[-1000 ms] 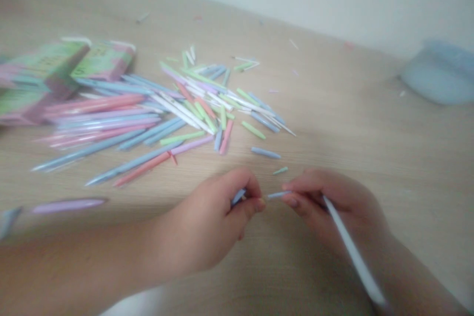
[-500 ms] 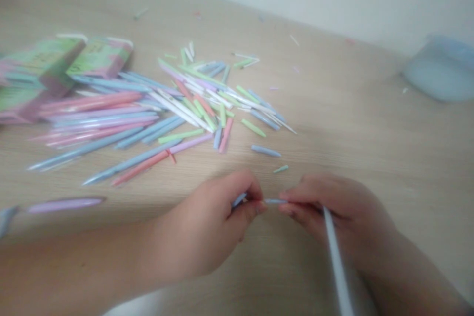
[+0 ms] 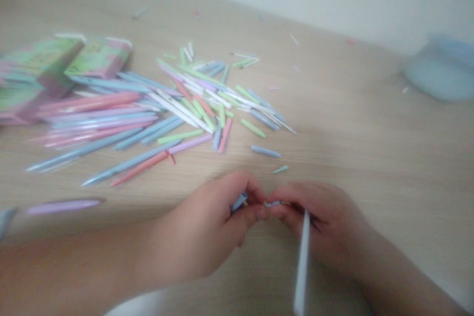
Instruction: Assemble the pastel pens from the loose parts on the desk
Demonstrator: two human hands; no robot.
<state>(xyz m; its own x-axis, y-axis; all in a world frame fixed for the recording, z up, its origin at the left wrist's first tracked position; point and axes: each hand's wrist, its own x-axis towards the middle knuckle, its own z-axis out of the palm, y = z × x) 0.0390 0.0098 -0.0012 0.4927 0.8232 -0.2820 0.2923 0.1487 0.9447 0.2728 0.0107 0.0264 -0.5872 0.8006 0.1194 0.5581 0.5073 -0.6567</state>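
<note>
Near the front of the table, the fingertips of both hands almost meet. My left hand [image 3: 237, 227] is closed in a pinch, with a blue pen barrel piece [image 3: 239, 201] sticking out between thumb and palm. My right hand [image 3: 326, 219] is closed too, pinching a small blue pen part [image 3: 273, 204] whose other end touches the left fingertips. From beneath the right fingers a long white pen barrel [image 3: 302, 261] slants down toward me. Just beyond the hands lie a small green tip piece [image 3: 280, 169] and a short blue pen piece [image 3: 265, 151].
Loose pen parts [image 3: 207, 98] in several colours are heaped mid-table. Pens in clear wrapping [image 3: 99, 123] lie left of them, by green-and-pink boxes [image 3: 99, 57]. A purple pen [image 3: 64, 206] rests near my left forearm. A bluish bag-like object [image 3: 440, 71] sits far right.
My right hand has moved left, closing the gap to the left fingertips. The white pen barrel in it has swung, its lower end now further left. My left hand has hardly moved.
</note>
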